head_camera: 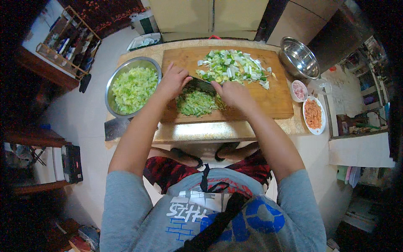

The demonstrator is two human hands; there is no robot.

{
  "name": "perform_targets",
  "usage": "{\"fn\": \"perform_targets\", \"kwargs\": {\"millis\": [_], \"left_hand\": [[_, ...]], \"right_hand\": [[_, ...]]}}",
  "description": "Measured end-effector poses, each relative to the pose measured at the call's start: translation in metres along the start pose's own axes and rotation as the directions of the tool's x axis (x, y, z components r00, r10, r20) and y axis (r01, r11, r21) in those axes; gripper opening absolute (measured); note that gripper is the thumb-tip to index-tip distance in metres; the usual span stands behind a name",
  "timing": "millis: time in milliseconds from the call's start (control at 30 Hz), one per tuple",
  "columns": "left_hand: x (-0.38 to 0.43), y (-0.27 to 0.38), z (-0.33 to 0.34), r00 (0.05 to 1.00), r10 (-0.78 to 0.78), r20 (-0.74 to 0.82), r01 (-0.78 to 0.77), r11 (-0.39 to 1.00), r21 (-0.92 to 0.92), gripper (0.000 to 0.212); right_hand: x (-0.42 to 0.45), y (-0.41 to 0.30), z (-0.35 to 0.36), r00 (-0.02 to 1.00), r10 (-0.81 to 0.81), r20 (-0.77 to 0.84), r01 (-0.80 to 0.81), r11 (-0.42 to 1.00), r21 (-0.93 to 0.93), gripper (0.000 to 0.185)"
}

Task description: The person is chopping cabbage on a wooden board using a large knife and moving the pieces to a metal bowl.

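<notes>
A broad, dark-bladed kitchen knife (pixel 202 86) lies across the near half of a wooden cutting board (pixel 267 104). My right hand (pixel 235 94) is closed around its handle, which is mostly hidden. At the blade's other end, the fingers of my left hand (pixel 174 80) grip the tip near the spine. Finely minced green vegetable (pixel 196 104) lies under and in front of the blade, with bits stuck to the steel. Farther back on the board spreads a pile of coarsely chopped green and white pieces (pixel 233 66), apparently scallion or leek.
Left of the board stands a steel bowl (pixel 108 91) full of chopped pale-green vegetable (pixel 134 89). To the right are another steel bowl (pixel 300 58), a small bowl of pinkish chopped food (pixel 299 90) and an oval dish of orange-brown bits (pixel 313 115). A patterned cloth (pixel 201 131) covers the table.
</notes>
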State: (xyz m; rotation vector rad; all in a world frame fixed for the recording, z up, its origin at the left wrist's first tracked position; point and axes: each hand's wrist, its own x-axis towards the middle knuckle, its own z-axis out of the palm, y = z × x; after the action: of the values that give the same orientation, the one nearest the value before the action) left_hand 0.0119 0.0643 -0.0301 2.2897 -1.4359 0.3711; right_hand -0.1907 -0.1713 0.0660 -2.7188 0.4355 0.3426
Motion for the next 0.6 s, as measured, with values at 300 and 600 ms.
{"fn": "perform_targets", "kwargs": {"millis": [300, 600], "left_hand": [[0.005, 0.015, -0.006, 1.000, -0.015, -0.022, 0.013, 0.998, -0.065, 0.020], [-0.010, -0.014, -0.015, 0.978, -0.187, 0.094, 0.195, 0.977, -0.086, 0.025]], "right_hand": [[0.001, -0.009, -0.013, 0.996, 0.085, 0.030, -0.084, 0.996, -0.042, 0.087], [0.015, -0.030, -0.038, 0.997, -0.071, 0.005, 0.071, 0.994, -0.084, 0.092]]}}
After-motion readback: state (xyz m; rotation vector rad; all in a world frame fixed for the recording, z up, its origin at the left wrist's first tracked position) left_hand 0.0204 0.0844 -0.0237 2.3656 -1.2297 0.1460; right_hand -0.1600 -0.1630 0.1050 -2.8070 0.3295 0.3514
